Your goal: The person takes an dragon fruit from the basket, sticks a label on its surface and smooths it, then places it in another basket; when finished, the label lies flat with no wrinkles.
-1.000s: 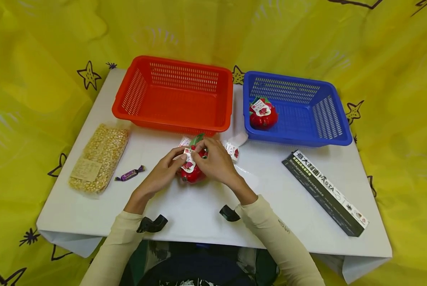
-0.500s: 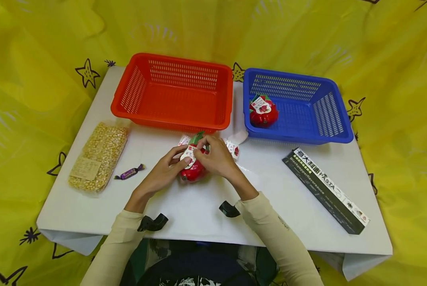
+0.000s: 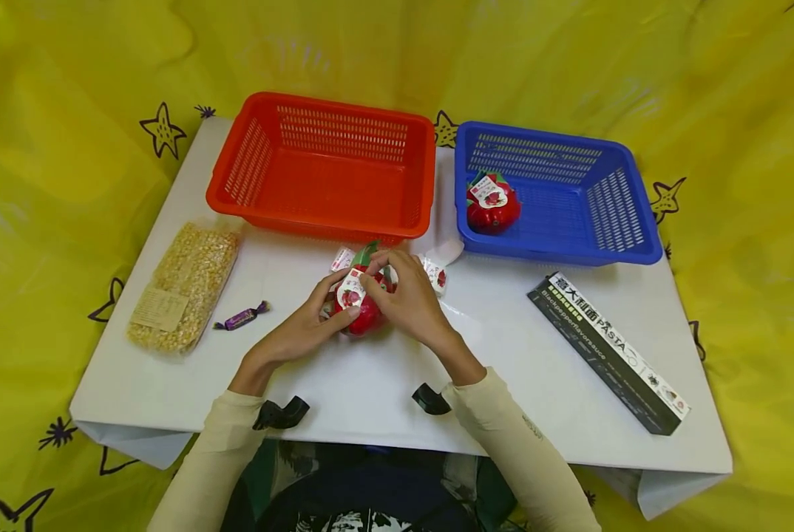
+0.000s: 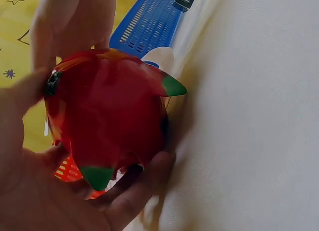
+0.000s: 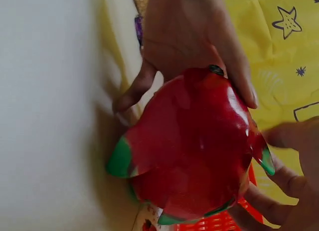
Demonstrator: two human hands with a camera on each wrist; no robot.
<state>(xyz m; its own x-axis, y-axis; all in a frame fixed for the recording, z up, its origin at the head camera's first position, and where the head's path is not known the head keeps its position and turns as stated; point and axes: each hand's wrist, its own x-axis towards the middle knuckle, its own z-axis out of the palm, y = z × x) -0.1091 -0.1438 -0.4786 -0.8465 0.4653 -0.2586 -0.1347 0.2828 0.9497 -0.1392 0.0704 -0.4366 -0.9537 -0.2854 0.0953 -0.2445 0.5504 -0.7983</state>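
A red dragon fruit (image 3: 370, 318) with green-tipped scales is held just above or on the table in front of the red basket; contact with the table cannot be told. A white label (image 3: 351, 288) with a red fruit picture lies on its upper side. My left hand (image 3: 307, 325) grips the fruit from the left, fingers round its side, as the left wrist view of the fruit (image 4: 109, 111) shows. My right hand (image 3: 410, 299) holds its right upper side, thumb at the label's edge. Several of its fingertips are hidden. Glossy skin fills the right wrist view of the fruit (image 5: 194, 141).
A red basket (image 3: 330, 229) stands behind my hands. Right of it, a blue basket (image 3: 570, 255) holds another labelled dragon fruit (image 3: 493, 214). Printed label pieces (image 3: 435, 275) lie near the fruit. A corn-kernel bag (image 3: 187, 284) and wrapped candy (image 3: 242, 317) lie left, a pasta box (image 3: 606, 351) right.
My left thumb has slid down off the label onto the fruit's lower skin, so more of the label shows. My right hand stays at the label's edge.
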